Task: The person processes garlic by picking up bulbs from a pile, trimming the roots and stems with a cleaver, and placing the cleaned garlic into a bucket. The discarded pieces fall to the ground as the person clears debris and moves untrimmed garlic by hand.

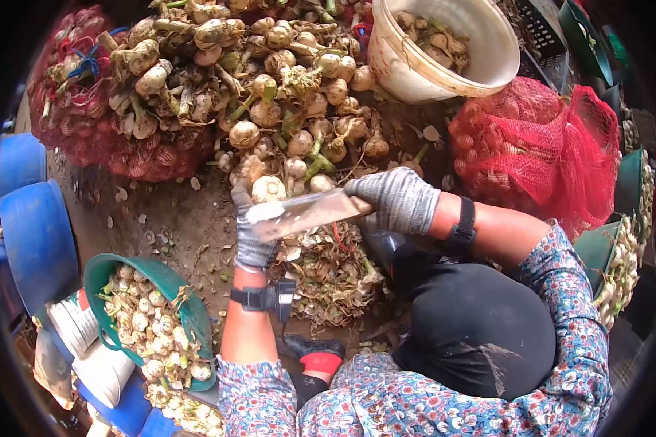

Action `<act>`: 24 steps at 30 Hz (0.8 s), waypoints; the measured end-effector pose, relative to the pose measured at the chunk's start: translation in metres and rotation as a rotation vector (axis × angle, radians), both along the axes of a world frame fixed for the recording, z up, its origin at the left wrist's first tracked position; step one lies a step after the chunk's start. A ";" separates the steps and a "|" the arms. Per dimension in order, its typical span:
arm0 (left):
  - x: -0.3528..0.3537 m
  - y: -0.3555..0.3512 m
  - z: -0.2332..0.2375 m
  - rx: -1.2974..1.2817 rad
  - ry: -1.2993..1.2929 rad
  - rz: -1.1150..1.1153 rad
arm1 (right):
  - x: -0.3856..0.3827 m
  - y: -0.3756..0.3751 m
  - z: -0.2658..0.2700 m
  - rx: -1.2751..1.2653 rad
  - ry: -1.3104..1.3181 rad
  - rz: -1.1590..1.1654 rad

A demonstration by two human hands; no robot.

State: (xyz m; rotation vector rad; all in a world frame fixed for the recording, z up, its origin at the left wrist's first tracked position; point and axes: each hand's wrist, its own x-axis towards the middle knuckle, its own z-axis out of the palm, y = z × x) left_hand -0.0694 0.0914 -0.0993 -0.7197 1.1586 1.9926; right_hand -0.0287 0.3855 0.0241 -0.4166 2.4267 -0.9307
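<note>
My right hand (pixel 404 200), in a grey knit glove, is closed around the handle end of a wide-bladed knife (pixel 313 213). The blade points left and passes in front of my left hand (pixel 255 237), also gloved. A garlic bulb (pixel 269 189) with a pale cut face shows at the left fingertips, just beyond the blade. My left fingers are curled and seem to grip this bulb, though the blade hides part of them. Beyond both hands rises a big heap of garlic (pixel 299 109) with stems on. Below the knife lies a pile of cut stalks and dry leaves (pixel 332 277).
Red mesh sacks of garlic stand at the right (pixel 503 146) and far left (pixel 160 156). A white tub (pixel 386 51) holds some bulbs. At lower left a green basket (pixel 98 269) of trimmed garlic tilts near blue containers (pixel 40 240). More green baskets (pixel 598 251) line the right edge.
</note>
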 end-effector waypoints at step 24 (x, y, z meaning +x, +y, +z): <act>0.066 0.051 0.124 -0.729 0.830 -0.253 | 0.004 0.025 -0.021 0.118 0.045 -0.202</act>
